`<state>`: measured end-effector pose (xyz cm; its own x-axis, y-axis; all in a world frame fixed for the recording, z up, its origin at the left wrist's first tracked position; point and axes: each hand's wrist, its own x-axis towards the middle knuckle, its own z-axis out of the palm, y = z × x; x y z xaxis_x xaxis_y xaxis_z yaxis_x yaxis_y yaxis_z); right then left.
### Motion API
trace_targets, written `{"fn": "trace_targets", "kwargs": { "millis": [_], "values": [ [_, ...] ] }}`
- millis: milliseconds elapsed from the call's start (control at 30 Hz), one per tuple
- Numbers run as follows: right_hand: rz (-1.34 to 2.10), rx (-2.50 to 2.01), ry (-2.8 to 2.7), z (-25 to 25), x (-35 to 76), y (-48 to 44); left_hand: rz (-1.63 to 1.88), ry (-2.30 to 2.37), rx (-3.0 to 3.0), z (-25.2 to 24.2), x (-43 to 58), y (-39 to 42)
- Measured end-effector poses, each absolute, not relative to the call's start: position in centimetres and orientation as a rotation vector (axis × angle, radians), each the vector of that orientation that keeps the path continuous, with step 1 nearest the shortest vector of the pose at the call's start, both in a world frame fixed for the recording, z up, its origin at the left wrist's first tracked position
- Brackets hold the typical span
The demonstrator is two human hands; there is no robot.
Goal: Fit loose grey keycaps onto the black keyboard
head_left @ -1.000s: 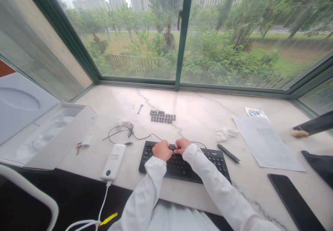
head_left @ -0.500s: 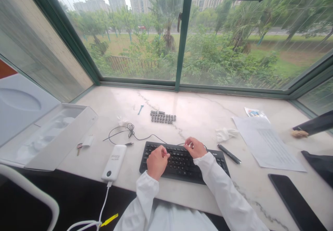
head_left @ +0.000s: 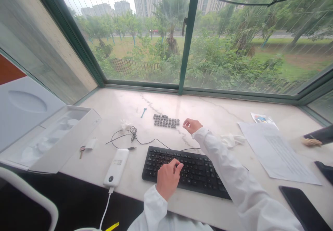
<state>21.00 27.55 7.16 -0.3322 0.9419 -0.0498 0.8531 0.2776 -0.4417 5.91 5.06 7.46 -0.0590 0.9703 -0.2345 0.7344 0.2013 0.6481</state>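
A black keyboard point(head_left: 197, 170) with a cable lies on the marble-patterned counter, partly covered by my right sleeve. My left hand point(head_left: 169, 177) is over its middle keys, thumb and forefinger pinched together; whatever is between them is too small to make out. Beyond the keyboard, small dark keycaps point(head_left: 166, 121) sit in neat rows. My right hand point(head_left: 192, 125) reaches just right of these rows, low over the counter. Its fingers are curved, with a small gap between thumb and forefinger and nothing visible there.
A white power bank point(head_left: 116, 166), a coiled black cable point(head_left: 132, 132) and an open white box point(head_left: 62, 140) are on the left. A blue stick-like tool point(head_left: 143, 112) lies behind. On the right are paper sheets point(head_left: 275, 154), crumpled white material point(head_left: 231, 140) and a black phone point(head_left: 304, 206).
My right hand has moved from the keyboard's upper edge forward to the right side of the keycap rows. My left hand has shifted slightly right over the keys. The view has tilted a little.
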Motion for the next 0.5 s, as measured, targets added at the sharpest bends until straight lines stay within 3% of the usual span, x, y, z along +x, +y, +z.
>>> {"fn": "trace_targets", "kwargs": {
  "millis": [500],
  "values": [
    [0.665,-1.797,-2.513,3.4,10.2,39.1,0.535,1.973,1.424,7.3,2.3,4.0]
  ]
}}
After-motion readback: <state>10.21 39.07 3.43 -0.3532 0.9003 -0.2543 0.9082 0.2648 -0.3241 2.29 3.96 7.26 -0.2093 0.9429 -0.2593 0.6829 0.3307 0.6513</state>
